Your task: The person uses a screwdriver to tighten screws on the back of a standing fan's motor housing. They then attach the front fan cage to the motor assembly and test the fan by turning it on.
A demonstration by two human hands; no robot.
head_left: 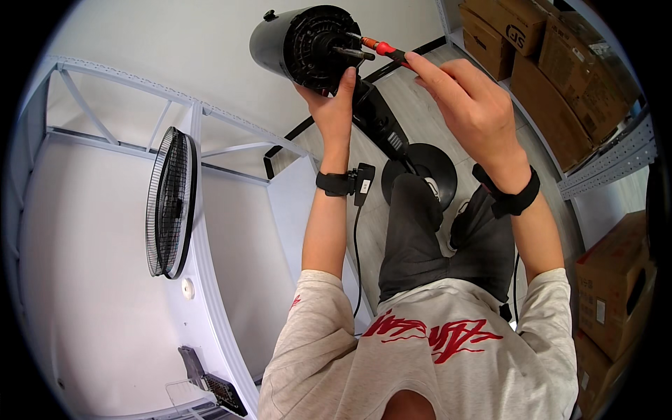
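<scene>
The black motor housing (285,43) of a standing fan is in front of me, its ribbed front and metal shaft (353,52) turned to the right. My left hand (329,105) grips the housing from below, thumb on its front edge and the other fingers largely hidden. Between the fingers of my right hand (472,105) is a screwdriver (395,54) with a red and black handle. Its tip is at the upper front of the housing, beside the shaft; whether it sits in a screw I cannot tell. The fan's black stand (378,119) runs down to a round base (441,168).
A wire fan grille (170,203) stands on the white shelf at left, near a small white round part (187,288). A dark object (222,393) lies lower down. Cardboard boxes (546,105) fill a rack at right, with more boxes (612,287) below. Cables hang by both arms.
</scene>
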